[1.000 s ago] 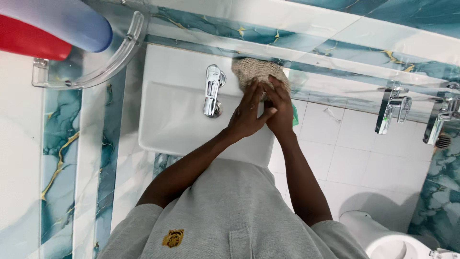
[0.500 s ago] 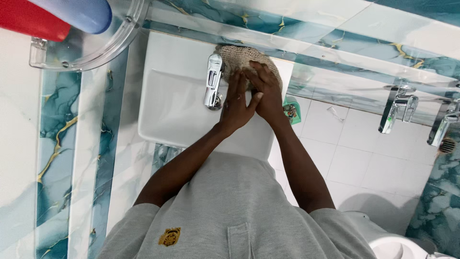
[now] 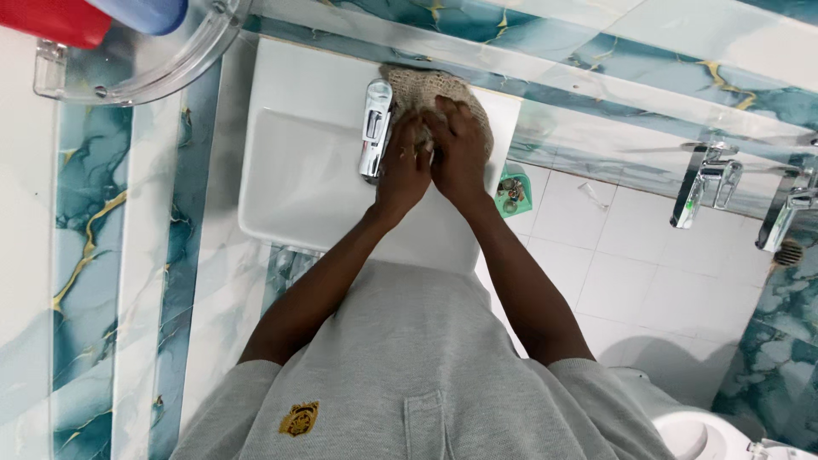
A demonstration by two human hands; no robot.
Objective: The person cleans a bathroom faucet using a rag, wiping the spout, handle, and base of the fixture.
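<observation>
A beige knitted cloth (image 3: 436,95) lies bunched on the far rim of a white basin (image 3: 294,183), just right of the chrome tap (image 3: 374,128) and against the tiled wall. Both hands rest on it side by side, thumbs touching, fingers curled down into the fabric: the left hand (image 3: 404,166) covers its near left part next to the tap, and the right hand (image 3: 460,153) presses its middle. Whether the fingers pinch the cloth or only push on it cannot be told from this angle. The forearms run back from the basin to the short sleeves of a grey polo shirt (image 3: 409,375) with a small gold badge (image 3: 298,418) on the chest.

Past the basin's right edge, lower down, a small green dish (image 3: 514,192) holds a few small items too small to make out. Two more chrome taps (image 3: 705,181) project from the wall well to the right, above white square tiles. Teal marbled tiles with gold veins (image 3: 85,247) frame the basin on the left and along the far wall. At far left a clear plastic shelf (image 3: 145,68) carries a red bottle (image 3: 53,19) and a blue one (image 3: 145,13). A white toilet rim (image 3: 682,430) shows at the near right corner.
</observation>
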